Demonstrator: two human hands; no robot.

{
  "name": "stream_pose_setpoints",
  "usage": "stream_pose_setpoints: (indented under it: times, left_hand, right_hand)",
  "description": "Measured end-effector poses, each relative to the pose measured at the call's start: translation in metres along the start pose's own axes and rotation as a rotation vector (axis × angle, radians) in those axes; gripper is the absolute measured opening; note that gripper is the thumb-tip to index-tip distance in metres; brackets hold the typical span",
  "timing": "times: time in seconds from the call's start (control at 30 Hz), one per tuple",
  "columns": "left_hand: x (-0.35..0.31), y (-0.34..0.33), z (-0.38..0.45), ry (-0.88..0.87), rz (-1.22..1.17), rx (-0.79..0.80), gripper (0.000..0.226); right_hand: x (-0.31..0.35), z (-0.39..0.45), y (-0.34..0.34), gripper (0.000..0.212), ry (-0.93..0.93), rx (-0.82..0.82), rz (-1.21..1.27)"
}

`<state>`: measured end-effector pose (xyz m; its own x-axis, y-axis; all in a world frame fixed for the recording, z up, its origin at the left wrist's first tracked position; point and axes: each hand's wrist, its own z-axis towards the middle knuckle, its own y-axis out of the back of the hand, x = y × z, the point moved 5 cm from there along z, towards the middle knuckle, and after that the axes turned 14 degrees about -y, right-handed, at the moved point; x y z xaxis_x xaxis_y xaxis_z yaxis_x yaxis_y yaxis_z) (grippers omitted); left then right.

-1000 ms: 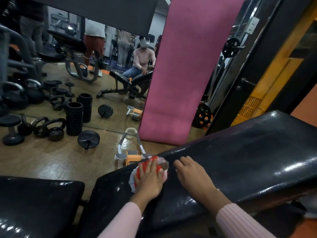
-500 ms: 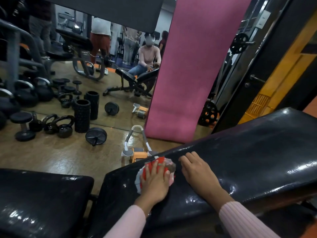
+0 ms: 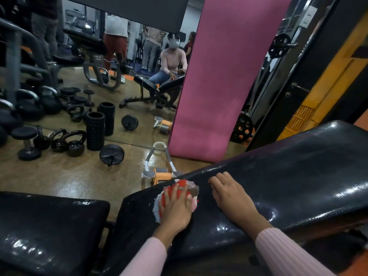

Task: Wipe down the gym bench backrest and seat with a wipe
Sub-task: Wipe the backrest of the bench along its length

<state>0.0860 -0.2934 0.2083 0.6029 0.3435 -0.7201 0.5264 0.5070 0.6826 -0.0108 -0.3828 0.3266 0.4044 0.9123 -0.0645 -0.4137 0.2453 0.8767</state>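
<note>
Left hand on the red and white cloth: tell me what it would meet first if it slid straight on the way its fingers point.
The left hand would likely cross the black padded backrest's far edge first, just past the red and white cloth; beyond and below sits the orange and grey ab roller, though depth is unclear.

I'm seeing the seat (image 3: 49,226) lying left of the backrest (image 3: 288,186); the wipe (image 3: 180,186) is sitting on the backrest's left end under the left hand (image 3: 176,208), with the right hand (image 3: 231,196) resting just right.
</note>
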Motion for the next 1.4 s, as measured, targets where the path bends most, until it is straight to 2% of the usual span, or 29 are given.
stream_pose_setpoints:
  times: [0.17, 0.3, 0.43, 0.57, 0.7, 0.87, 0.97, 1.07, 1.2, 1.3, 1.4]
  left_hand:
    - [0.034, 0.006, 0.041, 0.032, -0.036, 0.037, 0.048]
    - [0.06, 0.013, 0.009, 0.132, -0.003, 0.007, 0.049]
    - [0.018, 0.004, -0.038, 0.106, 0.018, 0.039, 0.052]
    - [-0.025, -0.007, -0.026, -0.019, 0.018, 0.081, 0.051]
    - [0.002, 0.003, 0.0, 0.032, -0.031, 0.114, 0.05]
    - [0.015, 0.002, -0.045, 0.121, 0.005, 0.055, 0.051]
    - [-0.021, -0.011, -0.076, 0.043, 0.057, 0.053, 0.054]
    - [-0.054, -0.019, -0.07, -0.075, 0.074, 0.054, 0.058]
    - [-0.034, -0.007, -0.042, -0.005, -0.024, 0.084, 0.05]
    - [-0.01, -0.003, -0.051, 0.075, 0.003, 0.057, 0.051]
    - [-0.021, -0.016, -0.08, 0.031, 0.078, -0.022, 0.052]
  right_hand:
    - [0.0, 0.0, 0.002, 0.014, -0.011, 0.006, -0.007]
    - [0.001, 0.0, 0.002, 0.014, -0.009, 0.0, 0.013]
    - [0.001, 0.001, 0.002, 0.014, 0.003, 0.001, 0.018]
    - [0.002, 0.001, 0.001, 0.016, 0.011, 0.006, 0.017]
    - [0.001, 0.001, 0.002, 0.015, 0.001, -0.009, 0.014]
    - [0.001, 0.0, 0.002, 0.013, 0.004, -0.02, 0.025]
    - [0.002, 0.001, 0.002, 0.016, 0.005, -0.018, 0.03]
    - [0.003, 0.001, 0.002, 0.019, 0.009, -0.001, 0.023]
    - [0.002, 0.0, 0.004, 0.018, 0.014, -0.007, 0.006]
    - [0.003, -0.001, 0.003, 0.016, 0.019, -0.008, 0.012]
    - [0.002, 0.0, 0.004, 0.015, 0.009, -0.01, 0.018]
